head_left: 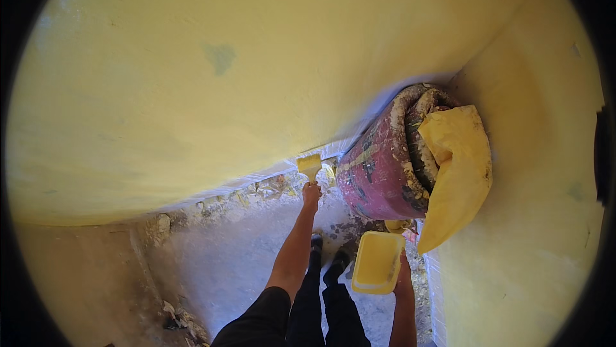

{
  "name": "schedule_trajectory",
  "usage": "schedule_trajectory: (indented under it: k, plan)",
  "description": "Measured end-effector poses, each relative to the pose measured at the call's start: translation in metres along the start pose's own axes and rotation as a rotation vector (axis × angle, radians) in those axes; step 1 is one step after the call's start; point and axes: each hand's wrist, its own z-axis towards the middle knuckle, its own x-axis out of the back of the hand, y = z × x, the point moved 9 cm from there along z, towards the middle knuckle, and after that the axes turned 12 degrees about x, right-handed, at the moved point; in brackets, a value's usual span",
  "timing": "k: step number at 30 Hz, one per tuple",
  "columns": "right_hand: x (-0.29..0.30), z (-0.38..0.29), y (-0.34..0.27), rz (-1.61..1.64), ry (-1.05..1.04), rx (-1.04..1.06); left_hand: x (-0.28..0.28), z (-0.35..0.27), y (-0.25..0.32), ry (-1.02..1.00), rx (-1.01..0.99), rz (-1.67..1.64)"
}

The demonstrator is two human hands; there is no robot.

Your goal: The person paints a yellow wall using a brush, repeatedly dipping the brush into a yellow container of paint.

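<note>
A wide, flat paintbrush coated in yellow is gripped by its handle in my left hand, its bristles close to the bottom edge of the yellow wall. My right hand holds a rectangular plastic tub by its right side; yellow paint is inside. The fingers under the tub are hidden. Along the wall's foot runs a strip of shiny, pale plastic sheeting or tape.
A large rolled-up, paint-spattered carpet or mat stands in the corner, with a yellow-stained sheet draped over it. Debris lies along the wall. Another yellow wall rises at right. A small yellow container sits behind the tub.
</note>
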Motion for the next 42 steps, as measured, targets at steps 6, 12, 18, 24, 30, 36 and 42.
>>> schedule_trajectory:
  k: [6,12,18,24,30,36,42]
  plan:
    - [0.002,-0.001,-0.011,-0.057,0.026,0.007,-0.032,-0.105,0.114,-0.065,-0.307,-0.06]
    - [-0.005,0.001,-0.036,-0.136,-0.078,0.086,-0.09,-0.294,0.231,-0.118,-0.51,-0.031]
    - [-0.014,-0.006,-0.043,-0.033,-0.014,0.03,-0.115,-0.381,0.27,-0.203,-0.644,0.002]
    - [-0.017,-0.01,-0.049,-0.021,0.027,0.083,-0.099,-0.222,0.204,-0.038,-0.754,0.015]
    - [-0.001,-0.01,-0.038,-0.032,0.079,0.1,-0.043,-0.046,0.047,0.121,-0.381,0.175]
    - [0.01,-0.013,-0.033,-0.054,0.123,0.065,-0.007,-0.017,0.012,0.134,0.063,0.052]
    - [0.001,-0.017,-0.043,-0.131,-0.011,0.064,-0.056,-0.142,0.152,-0.113,-0.199,-0.038]
